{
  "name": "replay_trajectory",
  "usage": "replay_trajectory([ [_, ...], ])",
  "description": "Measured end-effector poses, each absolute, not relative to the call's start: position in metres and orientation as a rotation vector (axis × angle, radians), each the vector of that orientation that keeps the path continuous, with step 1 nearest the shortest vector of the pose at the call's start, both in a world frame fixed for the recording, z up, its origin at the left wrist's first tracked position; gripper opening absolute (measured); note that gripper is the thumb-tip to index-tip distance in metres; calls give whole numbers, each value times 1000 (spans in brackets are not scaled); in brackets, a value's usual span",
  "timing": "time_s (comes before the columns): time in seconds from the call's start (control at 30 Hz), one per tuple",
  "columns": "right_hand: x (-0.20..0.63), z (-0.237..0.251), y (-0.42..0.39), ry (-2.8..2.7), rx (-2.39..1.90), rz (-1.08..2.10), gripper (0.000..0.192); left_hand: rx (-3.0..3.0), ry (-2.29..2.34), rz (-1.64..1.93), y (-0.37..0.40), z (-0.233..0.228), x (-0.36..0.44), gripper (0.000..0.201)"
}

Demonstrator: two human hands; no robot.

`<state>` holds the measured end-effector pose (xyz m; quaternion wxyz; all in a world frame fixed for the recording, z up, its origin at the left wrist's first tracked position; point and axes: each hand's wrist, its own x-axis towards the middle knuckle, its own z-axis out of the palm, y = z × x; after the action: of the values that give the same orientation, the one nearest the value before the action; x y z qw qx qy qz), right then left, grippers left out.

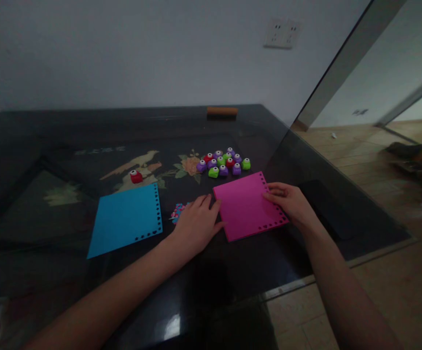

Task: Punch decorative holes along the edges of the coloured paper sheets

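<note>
A square of pink paper [247, 206] lies on the dark table, with small shapes punched along its right edge and lower right corner. My right hand [286, 201] pinches its right edge between thumb and fingers. At the left edge, my left hand [198, 221] is open and rests with index finger and thumb touching the paper. Partly hidden behind that hand is a small pile of blue and pink paper cutouts [178, 211]. To the left lies blue paper [125, 218], punched along its right and lower edges. A red craft punch [135, 176] sits just above it.
Several purple, green and red craft punches [223, 163] are grouped beyond the pink paper. A brown roll [221, 112] lies near the wall. A dark flat object [325, 209] rests right of my right hand. The table edge [378, 250] runs along the right.
</note>
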<state>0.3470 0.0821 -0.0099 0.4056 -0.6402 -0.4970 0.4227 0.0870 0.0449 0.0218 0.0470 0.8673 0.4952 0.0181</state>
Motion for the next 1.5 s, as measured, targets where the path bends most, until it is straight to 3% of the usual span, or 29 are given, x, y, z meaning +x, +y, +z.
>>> replay_trajectory([
  [0.4, 345, -8, 81, -1319, -1625, 1039, 39, 2689, 1496, 19, 44, 19, 87, 54],
  [0.83, 349, -7, 84, -1546, -1672, 645, 29, 2628, 1449, 7, 43, 23, 86, 56],
  [1.5, 345, -5, 82, -1552, -1649, 690, 19, 2629, 1383, 29, 47, 23, 83, 54],
])
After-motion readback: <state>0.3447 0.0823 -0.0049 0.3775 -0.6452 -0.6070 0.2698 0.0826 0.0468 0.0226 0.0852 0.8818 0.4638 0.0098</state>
